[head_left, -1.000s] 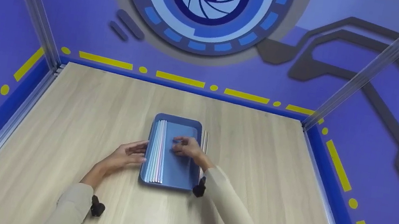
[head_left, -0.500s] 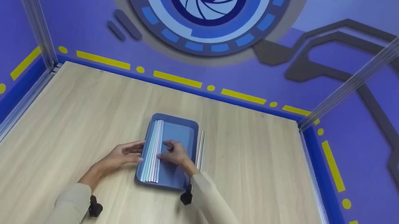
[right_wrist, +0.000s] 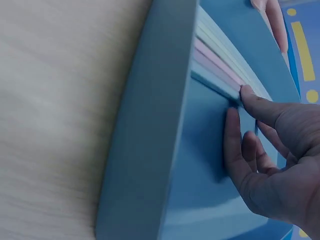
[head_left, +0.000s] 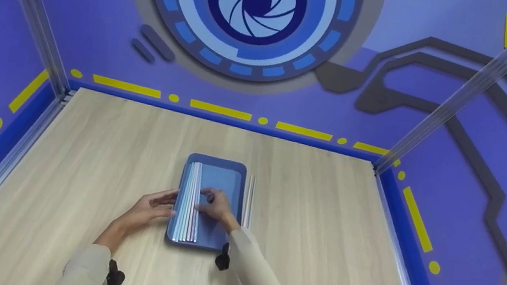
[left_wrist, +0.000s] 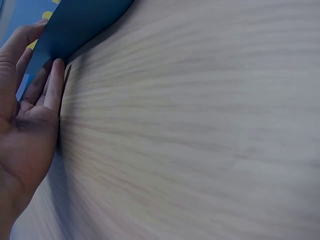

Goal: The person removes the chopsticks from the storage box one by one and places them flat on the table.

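A blue rectangular tray (head_left: 223,173) stands on the wooden table. Along its left side lies a row of several long, thin pastel sticks (head_left: 186,203), white, pale blue and pink; whether they are pencils or straws I cannot tell. My right hand (head_left: 217,207) reaches in from the right, its thumb tip on the row and its bent index finger close against the outermost stick, as the right wrist view shows. The other fingers of that hand (right_wrist: 280,160) curl loosely. Outside the tray, my left hand (head_left: 142,211) rests at its left wall (left_wrist: 85,30), fingers extended.
Just right of the tray, a pair of pale sticks (head_left: 250,197) lies on the wooden table (head_left: 310,231), parallel to its wall. Blue panels (head_left: 289,102) with yellow marks enclose the table at the back and sides.
My right hand has moved left and toward me, from above the tray's middle to the row's right edge, and its fingertips now touch the sticks. The left hand stays at the wall.
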`<control>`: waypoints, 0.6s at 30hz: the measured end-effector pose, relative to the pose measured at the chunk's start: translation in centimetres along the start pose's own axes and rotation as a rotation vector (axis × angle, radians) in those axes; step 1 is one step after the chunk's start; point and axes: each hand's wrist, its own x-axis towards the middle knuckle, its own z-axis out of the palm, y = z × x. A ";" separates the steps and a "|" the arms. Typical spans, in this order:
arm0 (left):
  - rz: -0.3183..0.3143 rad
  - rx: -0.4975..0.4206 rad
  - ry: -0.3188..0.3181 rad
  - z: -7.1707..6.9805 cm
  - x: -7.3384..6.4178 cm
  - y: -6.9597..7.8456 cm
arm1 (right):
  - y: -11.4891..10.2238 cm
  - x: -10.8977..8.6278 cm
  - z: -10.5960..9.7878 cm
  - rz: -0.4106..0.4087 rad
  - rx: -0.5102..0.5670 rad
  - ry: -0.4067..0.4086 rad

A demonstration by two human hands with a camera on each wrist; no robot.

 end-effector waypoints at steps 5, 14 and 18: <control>-0.016 0.022 0.023 0.2 0.3 0.3 | 0.3 0.5 -0.4 -0.017 0.102 -0.014; -0.017 0.024 0.017 0.4 -0.1 0.1 | 0.5 -0.2 0.2 -0.006 0.043 0.011; 0.007 0.015 0.016 0.5 -0.3 -0.1 | 0.3 -0.6 0.3 -0.005 -0.033 0.017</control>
